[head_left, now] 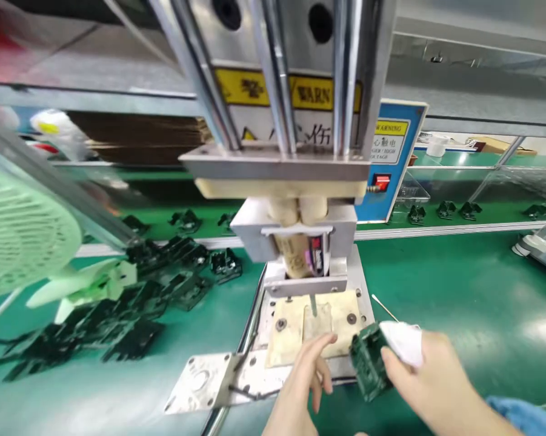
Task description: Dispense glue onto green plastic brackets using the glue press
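My right hand (436, 378) grips a dark green moulded plastic part (371, 363) at the front right of the press. Something white, like a cloth or finger cover (404, 342), is at its fingertips. My left hand (302, 378) is open, fingers curved and apart, over the front of the press base. Nothing shows in it. Just beyond lies the cream fixture plate (284, 345) bolted to the metal base. Above the plate hangs the press head (295, 227), with a thin pin (313, 304) pointing down. A cotton swab (384, 307) lies behind my right hand.
Many dark plastic parts (136, 303) are heaped on the green bench at left, beside a light green fan (27, 236). More parts (445, 210) line the back strip. A blue control box (393, 175) with a red switch stands behind the press.
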`<move>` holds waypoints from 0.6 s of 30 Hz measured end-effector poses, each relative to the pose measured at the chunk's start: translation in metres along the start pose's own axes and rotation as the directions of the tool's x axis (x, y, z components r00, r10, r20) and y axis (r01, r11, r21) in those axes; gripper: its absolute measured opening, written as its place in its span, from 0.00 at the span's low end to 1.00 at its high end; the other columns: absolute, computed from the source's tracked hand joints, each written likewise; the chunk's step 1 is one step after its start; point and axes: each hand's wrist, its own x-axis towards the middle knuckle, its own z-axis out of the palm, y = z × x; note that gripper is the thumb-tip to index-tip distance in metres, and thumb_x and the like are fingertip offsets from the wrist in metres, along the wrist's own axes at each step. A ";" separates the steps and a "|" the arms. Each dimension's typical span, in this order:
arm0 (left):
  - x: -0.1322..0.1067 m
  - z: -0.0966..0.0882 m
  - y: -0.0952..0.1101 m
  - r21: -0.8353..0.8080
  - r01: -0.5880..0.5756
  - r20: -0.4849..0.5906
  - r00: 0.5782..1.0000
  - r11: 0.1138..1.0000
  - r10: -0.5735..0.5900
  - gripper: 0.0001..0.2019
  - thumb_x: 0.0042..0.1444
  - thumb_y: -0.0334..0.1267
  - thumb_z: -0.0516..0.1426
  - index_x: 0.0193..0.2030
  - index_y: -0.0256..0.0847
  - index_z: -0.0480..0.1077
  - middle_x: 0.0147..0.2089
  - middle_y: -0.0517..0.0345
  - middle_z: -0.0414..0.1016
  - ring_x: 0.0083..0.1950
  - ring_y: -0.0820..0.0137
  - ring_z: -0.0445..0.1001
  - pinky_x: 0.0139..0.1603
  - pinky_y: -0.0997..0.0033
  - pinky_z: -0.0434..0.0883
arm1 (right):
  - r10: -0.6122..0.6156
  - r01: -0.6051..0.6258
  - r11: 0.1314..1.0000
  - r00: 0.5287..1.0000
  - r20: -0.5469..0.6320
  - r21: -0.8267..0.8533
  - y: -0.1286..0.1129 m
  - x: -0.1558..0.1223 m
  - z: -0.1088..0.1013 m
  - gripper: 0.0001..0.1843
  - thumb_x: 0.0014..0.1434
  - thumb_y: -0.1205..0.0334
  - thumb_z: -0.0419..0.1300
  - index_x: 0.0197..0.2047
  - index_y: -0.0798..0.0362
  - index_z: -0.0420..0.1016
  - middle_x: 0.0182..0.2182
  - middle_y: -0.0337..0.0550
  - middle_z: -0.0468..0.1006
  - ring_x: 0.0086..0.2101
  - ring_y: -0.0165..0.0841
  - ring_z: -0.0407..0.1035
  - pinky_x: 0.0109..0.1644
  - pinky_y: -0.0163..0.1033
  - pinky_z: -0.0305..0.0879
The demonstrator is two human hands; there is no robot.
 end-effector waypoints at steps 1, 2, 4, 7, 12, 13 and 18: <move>-0.001 0.006 0.001 -0.019 0.018 0.017 1.000 1.000 -0.018 0.46 0.41 0.49 0.73 0.66 0.47 0.60 0.39 0.55 0.73 0.31 0.66 0.74 0.26 0.70 0.71 | -0.016 0.016 1.000 1.000 -0.006 0.025 -0.005 -0.015 0.011 0.16 0.60 0.60 0.56 0.21 0.50 0.70 0.16 0.35 0.71 0.16 0.28 0.66 0.20 0.30 0.61; -0.003 0.010 0.003 -0.020 0.043 0.022 0.999 0.999 -0.043 0.43 0.41 0.49 0.73 0.64 0.46 0.62 0.37 0.57 0.72 0.32 0.66 0.74 0.28 0.70 0.70 | -0.018 0.019 0.998 1.000 -0.017 0.062 -0.010 -0.025 0.022 0.16 0.61 0.60 0.56 0.22 0.50 0.72 0.17 0.36 0.73 0.18 0.29 0.68 0.22 0.30 0.64; -0.004 0.011 0.008 -0.006 0.124 -0.020 0.992 0.992 -0.124 0.33 0.46 0.45 0.71 0.57 0.43 0.65 0.32 0.61 0.70 0.31 0.68 0.72 0.31 0.70 0.70 | -0.043 0.045 0.983 0.999 -0.014 0.180 -0.018 -0.037 0.037 0.15 0.64 0.59 0.56 0.28 0.51 0.79 0.22 0.40 0.78 0.24 0.32 0.75 0.29 0.30 0.71; 0.004 -0.001 0.015 -0.120 0.320 -0.034 0.945 0.940 -0.326 0.26 0.47 0.44 0.69 0.51 0.40 0.67 0.29 0.63 0.70 0.29 0.71 0.70 0.32 0.70 0.69 | -0.020 0.039 0.929 0.998 -0.056 0.369 -0.022 -0.038 0.040 0.15 0.65 0.53 0.58 0.40 0.51 0.84 0.32 0.45 0.84 0.36 0.38 0.80 0.40 0.34 0.77; 0.044 -0.037 0.012 -0.358 0.583 0.188 0.810 0.729 -0.556 0.28 0.39 0.48 0.73 0.43 0.37 0.70 0.39 0.52 0.79 0.39 0.67 0.77 0.40 0.68 0.72 | 0.126 -0.058 0.928 0.978 -0.164 0.368 -0.012 -0.042 0.019 0.19 0.62 0.47 0.62 0.45 0.50 0.86 0.35 0.46 0.86 0.39 0.43 0.81 0.44 0.39 0.79; 0.053 -0.043 0.010 -0.355 0.582 0.196 0.812 0.732 -0.550 0.28 0.39 0.48 0.73 0.43 0.37 0.71 0.41 0.50 0.79 0.42 0.65 0.78 0.42 0.66 0.73 | 0.170 -0.092 0.928 0.966 -0.194 0.360 -0.007 -0.045 0.017 0.20 0.62 0.45 0.62 0.46 0.50 0.86 0.36 0.46 0.86 0.38 0.43 0.81 0.44 0.40 0.79; 0.079 -0.054 -0.008 -0.228 0.444 0.133 0.896 0.866 -0.424 0.31 0.38 0.48 0.73 0.48 0.38 0.70 0.41 0.52 0.78 0.43 0.63 0.78 0.48 0.60 0.74 | 0.449 -0.332 0.863 0.849 -0.278 0.381 0.029 -0.063 0.009 0.25 0.56 0.39 0.65 0.45 0.49 0.87 0.38 0.45 0.86 0.39 0.46 0.81 0.43 0.42 0.80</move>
